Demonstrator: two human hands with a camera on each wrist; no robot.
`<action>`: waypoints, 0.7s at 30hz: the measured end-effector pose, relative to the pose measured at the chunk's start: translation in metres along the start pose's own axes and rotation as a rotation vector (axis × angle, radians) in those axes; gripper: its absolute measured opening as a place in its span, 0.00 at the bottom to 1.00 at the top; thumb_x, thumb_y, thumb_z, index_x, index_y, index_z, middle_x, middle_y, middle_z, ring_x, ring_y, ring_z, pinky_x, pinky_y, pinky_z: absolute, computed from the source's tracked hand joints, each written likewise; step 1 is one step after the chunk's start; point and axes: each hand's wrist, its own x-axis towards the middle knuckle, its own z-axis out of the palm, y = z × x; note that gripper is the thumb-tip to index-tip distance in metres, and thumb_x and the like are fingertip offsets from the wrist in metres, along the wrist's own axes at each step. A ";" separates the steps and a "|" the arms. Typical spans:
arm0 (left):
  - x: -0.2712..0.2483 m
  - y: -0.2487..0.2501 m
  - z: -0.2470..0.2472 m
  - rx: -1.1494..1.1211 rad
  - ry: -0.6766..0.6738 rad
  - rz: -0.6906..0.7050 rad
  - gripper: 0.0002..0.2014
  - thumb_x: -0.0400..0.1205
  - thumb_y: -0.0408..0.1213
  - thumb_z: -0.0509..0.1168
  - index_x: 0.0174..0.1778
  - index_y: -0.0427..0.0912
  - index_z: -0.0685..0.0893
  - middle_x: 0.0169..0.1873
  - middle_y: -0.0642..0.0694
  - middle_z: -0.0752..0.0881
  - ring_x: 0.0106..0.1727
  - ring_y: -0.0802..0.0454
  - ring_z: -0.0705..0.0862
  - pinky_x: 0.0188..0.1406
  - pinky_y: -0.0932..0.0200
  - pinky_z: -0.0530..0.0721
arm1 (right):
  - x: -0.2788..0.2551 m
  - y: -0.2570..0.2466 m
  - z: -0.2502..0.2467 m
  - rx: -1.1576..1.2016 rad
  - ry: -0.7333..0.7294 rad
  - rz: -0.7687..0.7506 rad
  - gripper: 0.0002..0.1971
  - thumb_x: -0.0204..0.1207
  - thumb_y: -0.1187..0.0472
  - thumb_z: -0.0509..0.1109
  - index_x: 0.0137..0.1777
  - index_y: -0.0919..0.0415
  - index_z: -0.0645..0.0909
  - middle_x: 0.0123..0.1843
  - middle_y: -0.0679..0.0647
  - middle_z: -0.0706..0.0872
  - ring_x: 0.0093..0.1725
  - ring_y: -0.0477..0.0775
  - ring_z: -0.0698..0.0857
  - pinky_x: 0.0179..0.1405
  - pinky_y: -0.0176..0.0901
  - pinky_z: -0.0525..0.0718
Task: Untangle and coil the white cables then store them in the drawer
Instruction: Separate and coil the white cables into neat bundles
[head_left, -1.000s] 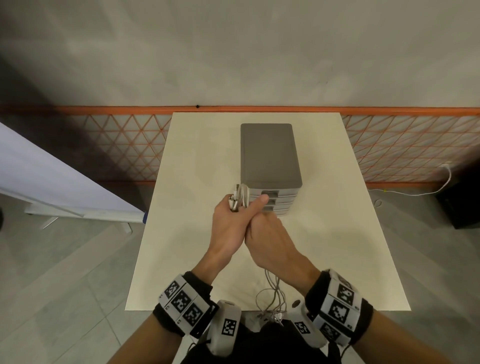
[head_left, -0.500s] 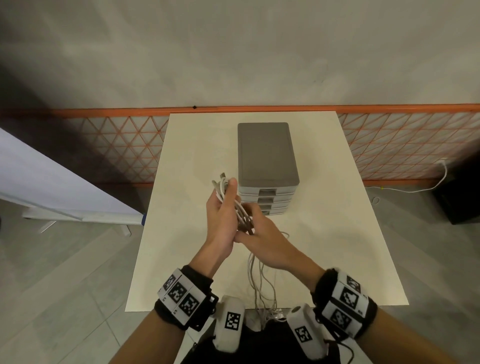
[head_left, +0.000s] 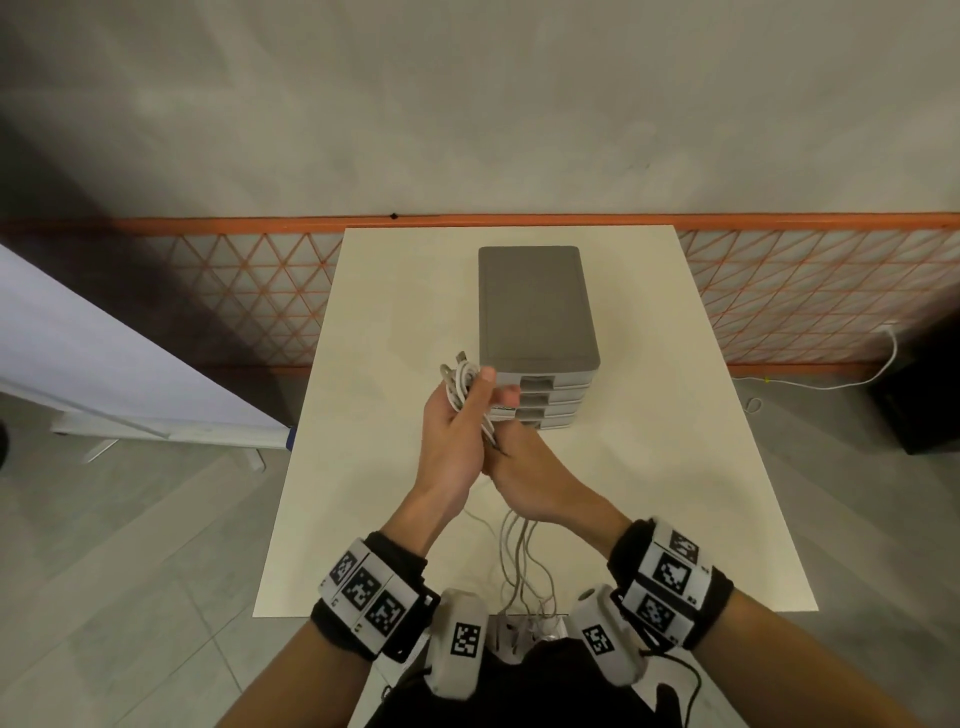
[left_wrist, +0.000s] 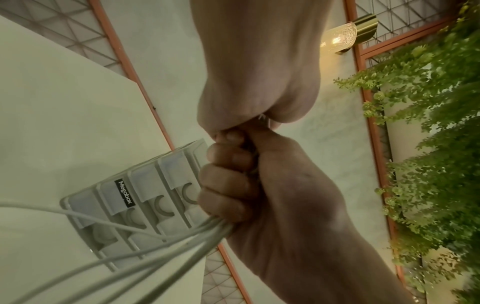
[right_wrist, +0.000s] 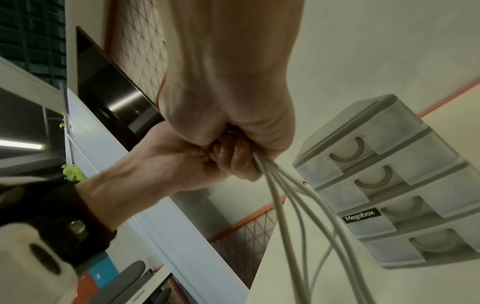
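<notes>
Both hands are clamped on the white cables (head_left: 460, 387), left hand (head_left: 452, 441) gripping the looped top, right hand (head_left: 530, 473) fisted just below it, loose tails hanging toward the person, with the drawer unit (head_left: 537, 312) right behind, all drawers closed.

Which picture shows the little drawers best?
The right wrist view: the drawer box shows all four fronts, handles and label, all shut. The left wrist view shows it partly behind the right hand. The head view shows mostly its lid.
</notes>
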 end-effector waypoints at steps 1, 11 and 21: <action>0.000 0.000 0.000 -0.017 -0.020 -0.003 0.17 0.88 0.40 0.63 0.33 0.39 0.78 0.25 0.47 0.84 0.45 0.50 0.93 0.41 0.64 0.87 | -0.001 0.001 0.000 -0.020 0.009 -0.015 0.12 0.83 0.62 0.57 0.46 0.69 0.78 0.34 0.64 0.84 0.30 0.63 0.78 0.30 0.56 0.75; 0.008 0.004 -0.008 -0.089 0.037 0.093 0.18 0.90 0.40 0.60 0.34 0.40 0.73 0.19 0.49 0.72 0.36 0.45 0.91 0.38 0.49 0.89 | -0.011 0.012 -0.014 0.172 -0.094 -0.016 0.12 0.78 0.57 0.70 0.46 0.68 0.80 0.35 0.53 0.83 0.34 0.51 0.82 0.39 0.47 0.79; 0.014 0.038 -0.018 -0.248 0.021 0.197 0.15 0.90 0.38 0.58 0.36 0.44 0.69 0.20 0.53 0.67 0.16 0.59 0.62 0.14 0.66 0.62 | -0.021 0.045 0.001 0.288 -0.227 -0.025 0.20 0.88 0.56 0.61 0.43 0.75 0.81 0.36 0.63 0.83 0.37 0.44 0.85 0.48 0.38 0.80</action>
